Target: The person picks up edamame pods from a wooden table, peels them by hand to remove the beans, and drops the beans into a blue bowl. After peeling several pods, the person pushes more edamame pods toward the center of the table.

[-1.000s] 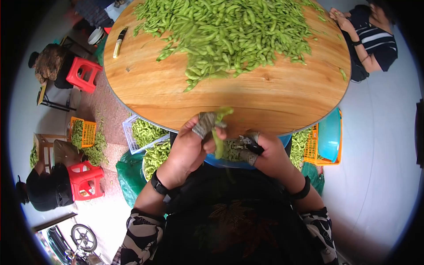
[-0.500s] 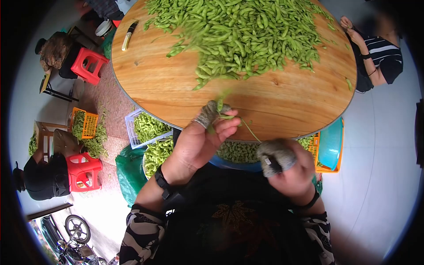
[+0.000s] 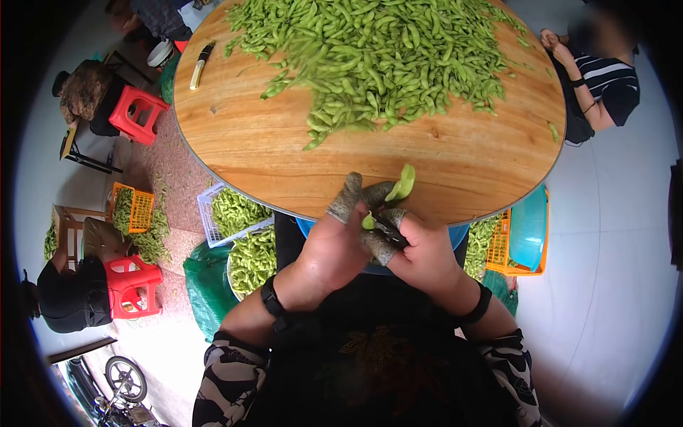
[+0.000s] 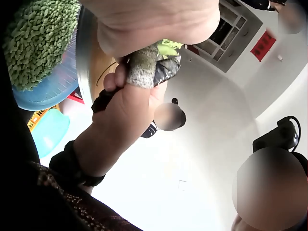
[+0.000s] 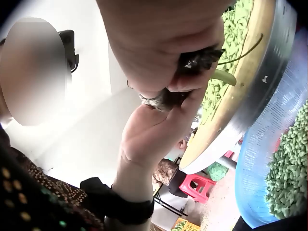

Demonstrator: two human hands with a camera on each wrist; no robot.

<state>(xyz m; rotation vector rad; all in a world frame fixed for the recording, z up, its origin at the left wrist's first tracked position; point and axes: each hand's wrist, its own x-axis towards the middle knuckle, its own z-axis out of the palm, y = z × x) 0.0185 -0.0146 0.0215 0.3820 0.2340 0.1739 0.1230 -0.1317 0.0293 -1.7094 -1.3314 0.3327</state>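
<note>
The left hand (image 3: 333,249) and right hand (image 3: 430,256) meet over the near edge of the round wooden table (image 3: 284,156), both with grey wrappings on some fingertips. The left hand pinches a green pod (image 3: 403,182) that sticks up between the hands. Against it press the right hand's thumb and fingers, curled round a pod whose green tip shows. In the right wrist view, a pod (image 5: 224,77) and a thin stem stick out from between the hands. A large heap of pods (image 3: 398,57) covers the far part of the table.
Below the table edge stands a blue basket of shelled beans (image 4: 62,91). Beside it are a white crate of pods (image 3: 231,210) and an orange crate (image 3: 498,245). A knife (image 3: 200,65) lies at the table's left. Other people sit around, one at the right.
The right hand has moved left and up from lower right to meet the left hand. The stem stretched between them has gone from the head view, and the left fingers have curled in.
</note>
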